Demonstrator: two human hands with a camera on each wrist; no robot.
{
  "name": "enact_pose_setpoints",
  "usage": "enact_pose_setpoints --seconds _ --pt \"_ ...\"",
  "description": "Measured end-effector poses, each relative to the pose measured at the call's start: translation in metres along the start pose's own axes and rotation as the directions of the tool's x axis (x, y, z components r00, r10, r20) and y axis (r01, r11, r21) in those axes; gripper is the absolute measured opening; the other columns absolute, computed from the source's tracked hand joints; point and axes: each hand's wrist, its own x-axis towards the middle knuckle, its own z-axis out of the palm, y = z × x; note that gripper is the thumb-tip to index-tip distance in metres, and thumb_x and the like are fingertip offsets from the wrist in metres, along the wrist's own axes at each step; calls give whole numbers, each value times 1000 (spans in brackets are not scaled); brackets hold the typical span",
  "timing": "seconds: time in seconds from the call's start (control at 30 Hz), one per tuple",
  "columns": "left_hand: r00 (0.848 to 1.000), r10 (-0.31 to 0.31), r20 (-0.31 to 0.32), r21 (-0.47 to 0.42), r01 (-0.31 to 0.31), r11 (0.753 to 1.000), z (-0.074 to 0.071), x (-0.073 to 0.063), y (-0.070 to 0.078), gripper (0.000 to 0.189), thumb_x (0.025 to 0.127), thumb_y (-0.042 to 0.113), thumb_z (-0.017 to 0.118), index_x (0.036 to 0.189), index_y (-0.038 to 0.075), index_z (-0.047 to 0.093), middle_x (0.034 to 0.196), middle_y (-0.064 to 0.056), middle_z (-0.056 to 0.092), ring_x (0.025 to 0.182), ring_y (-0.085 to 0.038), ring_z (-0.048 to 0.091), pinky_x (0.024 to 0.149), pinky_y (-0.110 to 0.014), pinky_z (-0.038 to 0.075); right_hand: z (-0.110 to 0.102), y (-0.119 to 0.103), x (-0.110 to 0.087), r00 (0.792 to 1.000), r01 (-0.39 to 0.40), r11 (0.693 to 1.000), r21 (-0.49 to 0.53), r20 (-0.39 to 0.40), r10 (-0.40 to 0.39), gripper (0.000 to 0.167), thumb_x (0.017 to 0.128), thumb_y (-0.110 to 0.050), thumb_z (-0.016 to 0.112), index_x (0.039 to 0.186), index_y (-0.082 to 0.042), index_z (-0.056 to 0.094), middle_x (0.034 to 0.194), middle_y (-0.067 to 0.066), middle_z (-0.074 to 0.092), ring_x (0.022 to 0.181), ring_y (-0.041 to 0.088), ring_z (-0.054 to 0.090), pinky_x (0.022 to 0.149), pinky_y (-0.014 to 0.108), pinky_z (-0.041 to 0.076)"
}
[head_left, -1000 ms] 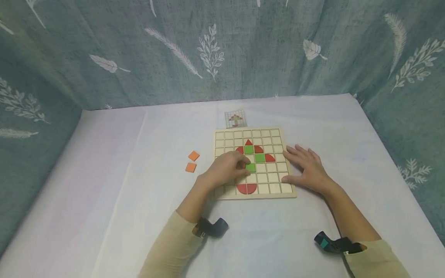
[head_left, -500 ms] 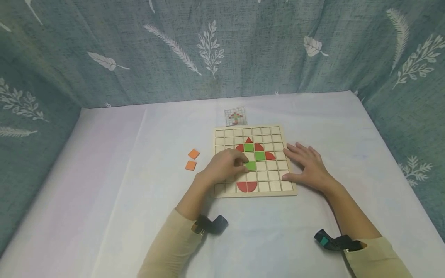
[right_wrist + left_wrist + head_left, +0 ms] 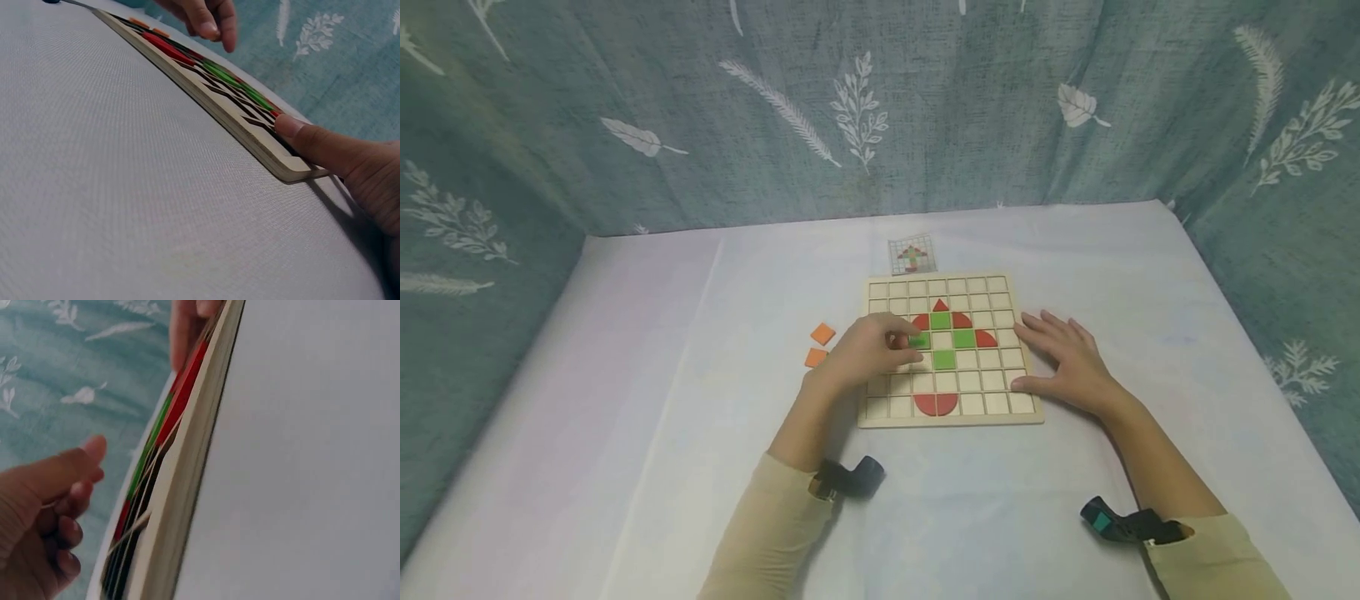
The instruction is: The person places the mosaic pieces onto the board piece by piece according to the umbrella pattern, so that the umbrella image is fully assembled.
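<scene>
My left hand point(image 3: 868, 350) is over the left side of a wooden grid board point(image 3: 951, 422), thumb and fingertips apart around a green square tile point(image 3: 920, 341) lying in the grid. No piece shows between its fingers in the right wrist view. Part of a red piece shows among the fingers. Other green square tiles point(image 3: 944, 360) and red quarter-round tiles point(image 3: 987, 338) sit in the grid, with a red triangle tile point(image 3: 940, 306) on top and two red quarter-rounds point(image 3: 936, 405) near the front. My right hand point(image 3: 1063, 362) rests spread at the board's right edge, thumb point(image 3: 290, 127) on its rim.
Two orange tiles point(image 3: 823, 334) lie left of the board, one partly behind my left hand. A small pattern card point(image 3: 912, 255) lies just beyond the board's far edge. A white cloth point(image 3: 647, 367) covers the table, and a leaf-print curtain point(image 3: 925, 108) hangs around it.
My left hand has drawn back to the left, uncovering the green tile at the grid's left and the whole green tile near the middle. The right hand stays at the board's edge.
</scene>
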Motion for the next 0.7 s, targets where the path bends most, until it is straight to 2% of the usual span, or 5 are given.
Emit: enact_pose_setpoints --seconds 0.27,0.4,0.47,0.6,0.7 --pt "999 -43 -29 -98 40 994 -25 -11 -2 34 80 25 74 111 12 68 91 1 62 82 -20 50 67 -32 43 0 2 -1 1000 13 1000 0 -6 -13 84 72 -39 79 139 -3 45 149 18 34 142 36 17 112 56 2" --pt "996 -78 -35 -98 75 992 -38 -17 -4 34 79 25 74 111 12 69 92 -2 62 85 -21 47 66 -33 40 2 3 -2 1000 18 1000 11 -11 -18 83 71 -39 79 138 -3 46 149 19 34 142 36 17 111 56 2" --pt "994 -109 -32 -103 105 989 -45 -21 -7 34 79 25 74 111 14 69 94 -2 60 82 -21 46 58 -32 40 4 3 -1 1000 21 1000 12 -8 -21 83 71 -40 79 138 -3 46 149 18 34 142 36 18 111 56 3" --pt "984 -177 -20 -139 173 975 -58 -29 -13 36 79 28 74 112 16 68 99 -4 56 62 -22 46 47 -31 41 3 3 -1 1000 13 1000 5 -4 -13 84 72 -41 79 139 -4 45 149 17 34 142 36 17 112 56 2" --pt "978 -208 -27 -167 201 965 -65 -35 -20 38 79 29 75 113 16 67 99 -8 54 54 -25 50 53 -34 47 1 2 -1 1000 7 1000 1 -6 -7 84 72 -42 78 140 -4 45 150 17 34 142 35 17 112 56 2"
